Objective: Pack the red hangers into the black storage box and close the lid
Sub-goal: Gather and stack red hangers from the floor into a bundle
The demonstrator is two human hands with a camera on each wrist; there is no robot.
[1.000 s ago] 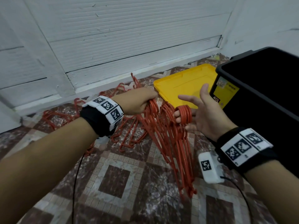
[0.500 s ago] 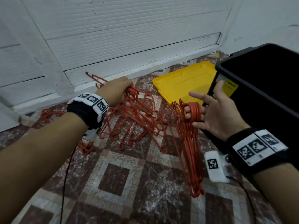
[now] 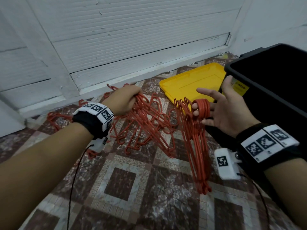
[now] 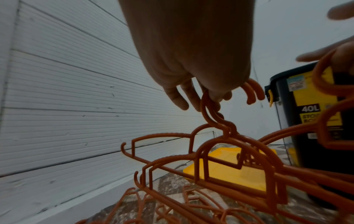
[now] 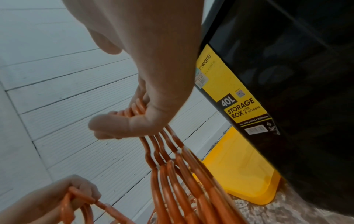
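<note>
Hangers are what I am gathering, but my biggest neighbour is the black storage box (image 3: 272, 90), standing open at my right on the patterned floor (image 3: 119, 180), its yellow "40L STORAGE BOX" label (image 5: 235, 97) facing me. Beyond it the white panelled wall (image 3: 132, 30) runs along the back. Its yellow lid (image 3: 191, 83) lies flat on the floor beside the box, near the wall. A loose pile of red hangers (image 3: 144, 123) sprawls on the floor between my arms, and a few more lie behind my left wrist. My left hand (image 3: 124, 100) clenches round the hooks of several hangers from that pile, lifting their tops. My right hand (image 3: 227, 107) is held palm toward me, just in front of the box; a bunch of hangers (image 3: 197, 146) dangles from the hooks looped over my curled middle fingers (image 3: 196, 107), while my thumb and the other fingers spread out straight.
</note>
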